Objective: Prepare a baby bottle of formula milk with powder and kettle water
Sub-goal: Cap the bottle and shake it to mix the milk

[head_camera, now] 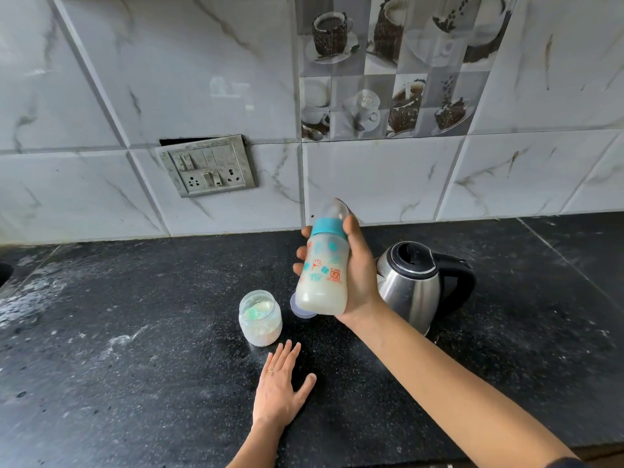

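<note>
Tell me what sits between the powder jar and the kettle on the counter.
In the head view, a small clear cap lies between the powder jar and the kettle, partly hidden behind the raised bottle.

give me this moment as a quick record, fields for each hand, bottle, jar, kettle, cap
right hand: grips the baby bottle, held above the counter
left hand: flat on the counter, empty
baby bottle: teal collar and teat on, milky liquid in the lower part
powder jar: open, white powder and a green scoop inside
kettle: steel, lid shut, right of the bottle
clear cap: on the counter, partly hidden by the bottle
</note>
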